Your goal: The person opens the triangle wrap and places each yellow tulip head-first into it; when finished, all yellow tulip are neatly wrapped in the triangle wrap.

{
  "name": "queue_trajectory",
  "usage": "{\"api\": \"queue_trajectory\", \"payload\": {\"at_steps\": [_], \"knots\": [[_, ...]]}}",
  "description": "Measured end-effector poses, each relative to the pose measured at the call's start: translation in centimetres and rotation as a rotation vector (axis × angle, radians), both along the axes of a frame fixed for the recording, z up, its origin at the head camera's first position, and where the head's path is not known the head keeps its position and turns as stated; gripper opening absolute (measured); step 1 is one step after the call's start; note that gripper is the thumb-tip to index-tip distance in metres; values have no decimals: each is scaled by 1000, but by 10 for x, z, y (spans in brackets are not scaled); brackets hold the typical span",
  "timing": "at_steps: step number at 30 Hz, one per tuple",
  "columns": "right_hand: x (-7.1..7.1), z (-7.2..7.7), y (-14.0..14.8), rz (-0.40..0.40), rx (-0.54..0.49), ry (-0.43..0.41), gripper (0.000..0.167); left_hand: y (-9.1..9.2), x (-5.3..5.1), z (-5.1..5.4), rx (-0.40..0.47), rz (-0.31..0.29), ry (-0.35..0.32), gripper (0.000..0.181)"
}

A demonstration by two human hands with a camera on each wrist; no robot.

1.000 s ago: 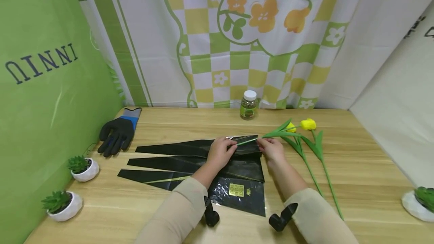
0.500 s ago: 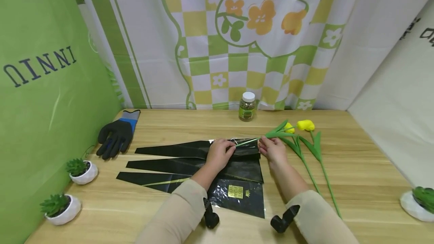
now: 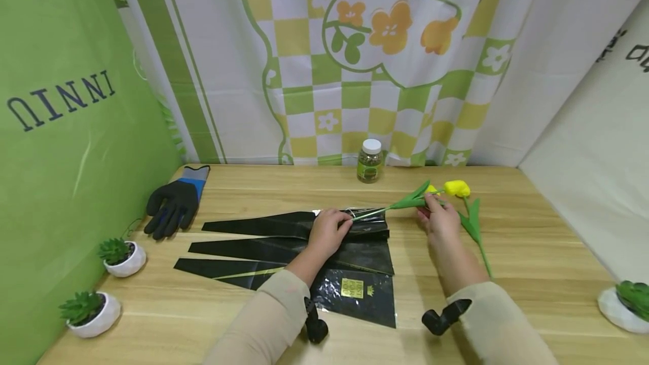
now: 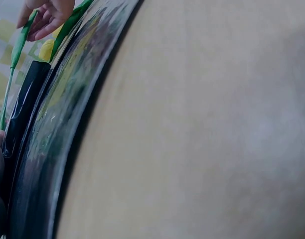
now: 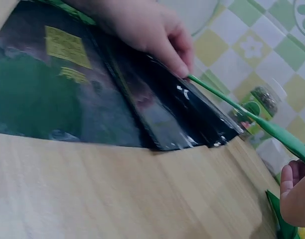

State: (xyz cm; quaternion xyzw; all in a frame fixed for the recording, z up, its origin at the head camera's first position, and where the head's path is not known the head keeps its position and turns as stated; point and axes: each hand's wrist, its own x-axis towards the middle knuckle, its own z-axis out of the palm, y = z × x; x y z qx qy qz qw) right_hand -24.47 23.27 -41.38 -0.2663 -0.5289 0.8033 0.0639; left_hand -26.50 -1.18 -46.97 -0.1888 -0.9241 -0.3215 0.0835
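Observation:
In the head view, my left hand [image 3: 330, 234] pinches the lower stem of an artificial yellow tulip [image 3: 370, 214] over the topmost of several black flower sleeves [image 3: 355, 252]. My right hand [image 3: 440, 221] is at this tulip's upper part, its fingers bent around the leaves below the bloom. The right wrist view shows the left fingertips on the thin green stem [image 5: 220, 92], with the right hand [image 5: 294, 196] beside the leaf. A yellow bloom [image 3: 457, 188] lies beyond the right hand, and another tulip's leaf [image 3: 471, 219] and stem rest to its right. Part of the flowers is hidden behind that hand.
A jar with a white lid [image 3: 370, 161] stands at the back near the checkered curtain [image 3: 355, 94]. On the left lie a black and blue work glove [image 3: 177, 201] and two potted succulents [image 3: 125, 258]. Another potted succulent [image 3: 626, 306] stands at the right edge.
My right hand has moved right along the tulip, from the stem by the sleeve's edge to the leaves near the bloom. My left hand has stayed on the stem.

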Motion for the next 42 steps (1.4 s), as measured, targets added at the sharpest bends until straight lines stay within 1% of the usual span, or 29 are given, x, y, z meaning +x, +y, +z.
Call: {"api": "queue_trajectory", "payload": {"at_steps": [3,7,12,18,24,29,34,39,42], "knots": [[-2,1,6,-36,3,4,10,0,1,-1,-5,-1,1,19],[-3,-1,9,-50,22,0,10,0,2,-1,-12,-3,6,18],[-1,-3,10,-43,39,-13,9,0,4,-1,4,-9,18,18],[1,-7,7,-16,50,-31,11,1,5,1,10,5,26,20],[1,-12,-3,5,78,-5,12,2,5,4,40,0,-5,23],[0,-17,-13,3,103,0,11,2,4,6,44,1,-12,24],[-2,-21,-23,7,90,-8,12,2,3,8,43,-2,4,24],[-4,-23,-34,9,64,3,12,3,1,9,40,3,23,24],[-4,-23,-39,20,48,10,12,3,0,9,39,7,22,24]]}}
